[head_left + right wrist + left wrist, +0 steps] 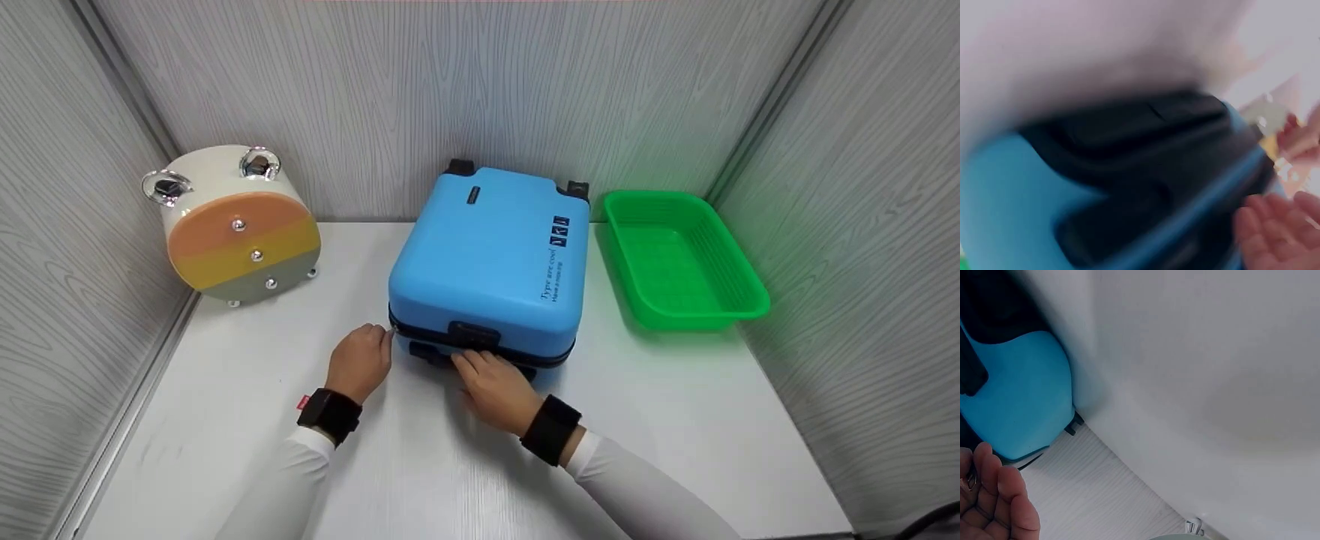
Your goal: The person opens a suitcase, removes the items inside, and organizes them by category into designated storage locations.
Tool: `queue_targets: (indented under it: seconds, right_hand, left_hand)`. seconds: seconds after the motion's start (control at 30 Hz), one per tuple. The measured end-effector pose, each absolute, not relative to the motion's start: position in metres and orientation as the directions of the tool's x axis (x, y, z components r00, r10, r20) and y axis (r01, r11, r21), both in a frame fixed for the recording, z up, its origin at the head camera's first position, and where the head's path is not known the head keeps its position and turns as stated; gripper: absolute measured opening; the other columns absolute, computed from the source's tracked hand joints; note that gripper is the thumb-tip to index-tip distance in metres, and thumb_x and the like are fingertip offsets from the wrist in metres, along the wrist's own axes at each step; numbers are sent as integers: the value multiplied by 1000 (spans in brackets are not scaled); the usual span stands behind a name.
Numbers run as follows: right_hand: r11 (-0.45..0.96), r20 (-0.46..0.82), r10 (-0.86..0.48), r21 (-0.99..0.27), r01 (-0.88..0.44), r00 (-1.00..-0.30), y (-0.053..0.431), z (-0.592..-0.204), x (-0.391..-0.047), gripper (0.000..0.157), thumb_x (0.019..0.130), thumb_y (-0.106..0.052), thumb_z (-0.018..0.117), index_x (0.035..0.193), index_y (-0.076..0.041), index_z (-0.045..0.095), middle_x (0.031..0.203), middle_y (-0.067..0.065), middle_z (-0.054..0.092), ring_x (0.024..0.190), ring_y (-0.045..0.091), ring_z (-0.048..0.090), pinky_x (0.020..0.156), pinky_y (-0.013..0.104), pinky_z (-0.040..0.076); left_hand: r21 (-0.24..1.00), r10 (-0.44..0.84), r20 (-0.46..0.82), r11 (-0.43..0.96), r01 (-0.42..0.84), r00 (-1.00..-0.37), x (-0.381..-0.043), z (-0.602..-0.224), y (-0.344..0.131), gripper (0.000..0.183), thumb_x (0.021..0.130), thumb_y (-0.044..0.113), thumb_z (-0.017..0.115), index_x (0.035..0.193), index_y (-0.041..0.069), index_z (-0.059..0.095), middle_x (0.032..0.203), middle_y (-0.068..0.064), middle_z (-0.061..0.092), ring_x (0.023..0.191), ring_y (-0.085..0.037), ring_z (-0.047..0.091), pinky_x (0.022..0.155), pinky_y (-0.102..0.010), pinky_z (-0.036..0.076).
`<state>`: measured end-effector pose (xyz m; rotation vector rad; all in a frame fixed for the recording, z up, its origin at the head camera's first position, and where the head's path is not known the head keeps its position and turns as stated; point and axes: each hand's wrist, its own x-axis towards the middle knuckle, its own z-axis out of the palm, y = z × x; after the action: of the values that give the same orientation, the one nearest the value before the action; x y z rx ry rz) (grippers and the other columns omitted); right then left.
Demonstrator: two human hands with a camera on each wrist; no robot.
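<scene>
A light blue hard-shell suitcase [487, 255] lies flat, its wheels toward the back wall. A black zipper [536, 360] runs round its side. At the front left corner my left hand [360, 362] pinches a small metal zipper pull [971, 480], partly hidden by the fingers. My right hand [497, 392] touches the middle of the front side, just below the black lock panel [474, 334]. Its fingers look fairly straight in the blurred right wrist view, beside the suitcase's black handle [1129, 124].
Left of the suitcase stands a round-fronted striped drawer box [244, 247] with silver knobs and ring-shaped ears. A green plastic basket [750, 296] sits to the right. Grey wood-grain panels [480, 82] enclose the white table [660, 420] at the back and sides.
</scene>
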<state>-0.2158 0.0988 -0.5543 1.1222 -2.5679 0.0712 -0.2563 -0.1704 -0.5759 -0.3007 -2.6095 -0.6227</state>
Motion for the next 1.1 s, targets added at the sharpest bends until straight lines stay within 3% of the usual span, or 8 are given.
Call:
queue_targets:
  seconds: [0.07, 0.17, 0.4, 0.73, 1.1]
  right_hand:
    - [730, 259, -671, 71, -679, -695, 94, -563, -218, 52, 103, -25, 76, 147, 0, 61, 134, 14, 72, 116, 28, 72, 97, 41, 63]
    - [763, 235, -638, 61, -644, -733, 87, -572, -223, 43, 106, -21, 71, 143, -1, 63, 125, 12, 74, 106, 26, 75, 86, 39, 64]
    - [811, 295, -569, 48, -583, -768, 66, -582, -238, 19, 107, -22, 69, 120, -8, 71, 82, 4, 72, 63, 20, 68, 52, 37, 57]
    - [795, 348, -531, -113, -597, -773, 80, -590, -242, 20, 110, -30, 65, 99, -13, 65, 65, 1, 61, 55, 20, 63, 50, 39, 51]
    - [720, 381, -613, -90, -688, -692, 121, -590, -241, 20, 107, -32, 67, 95, -16, 66, 66, 1, 61, 59, 20, 64, 52, 38, 49]
  left_hand:
    - [377, 105, 456, 877, 298, -884, -256, -576, -170, 33, 109, 13, 62, 79, -1, 66, 73, -15, 62, 68, -32, 63, 61, -46, 53]
    - [381, 98, 456, 877, 293, -885, -256, -577, -171, 33, 109, 13, 62, 79, -1, 65, 72, -15, 61, 67, -31, 62, 60, -46, 52]
    - [385, 81, 479, 875, 292, -874, -257, -578, -172, 33, 108, 13, 62, 79, -2, 65, 71, -15, 61, 65, -32, 60, 59, -47, 51]
    - [453, 29, 460, 852, 263, -887, -260, -578, -169, 32, 107, 12, 64, 78, -2, 68, 71, -17, 65, 66, -33, 64, 60, -49, 54]
    - [429, 46, 471, 861, 274, -881, -263, -575, -165, 33, 106, 11, 66, 75, -1, 66, 68, -15, 61, 63, -31, 61, 58, -47, 51]
